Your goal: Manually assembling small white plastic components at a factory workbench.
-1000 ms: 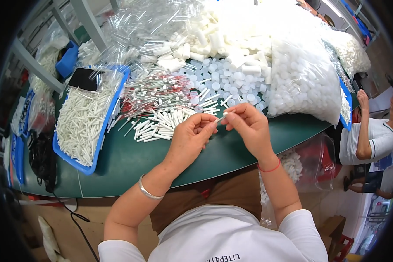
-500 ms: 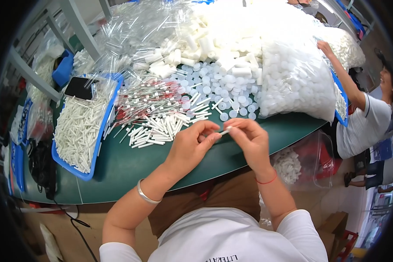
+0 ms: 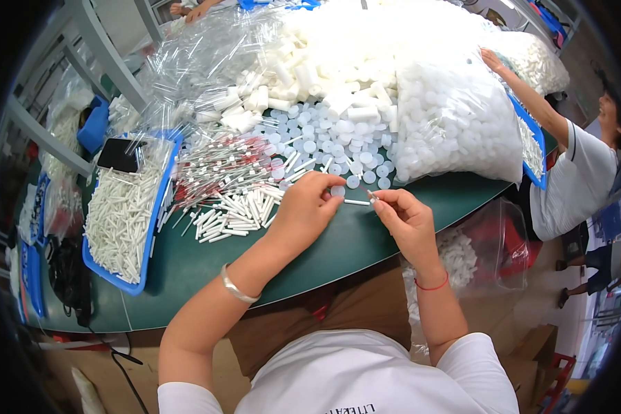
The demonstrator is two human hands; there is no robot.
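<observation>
My left hand (image 3: pixel 310 205) is closed in a pinch, a small translucent round disc (image 3: pixel 337 191) at its fingertips. Between my hands a short white stick (image 3: pixel 356 202) runs from near the left thumb tip toward the right fingers; which hand carries it I cannot tell. My right hand (image 3: pixel 406 215) is pinched on something small and thin, too little to make out. Just beyond the left hand lie a heap of white sticks (image 3: pixel 245 210), a pile of translucent discs (image 3: pixel 324 134) and a bundle of thin metal rods with white and red parts (image 3: pixel 221 162).
A blue tray (image 3: pixel 145 255) full of white sticks, with a black phone (image 3: pixel 122 155) on it, sits left on the green table (image 3: pixel 207 276). White foam cylinders (image 3: pixel 290 72) and a clear bag of discs (image 3: pixel 455 131) fill the back. Another person (image 3: pixel 579 165) reaches in from the right.
My hands, close together before, are now slightly apart, with the white stick showing between them. The disc now shows at the left fingertips. The whole view has shifted a little.
</observation>
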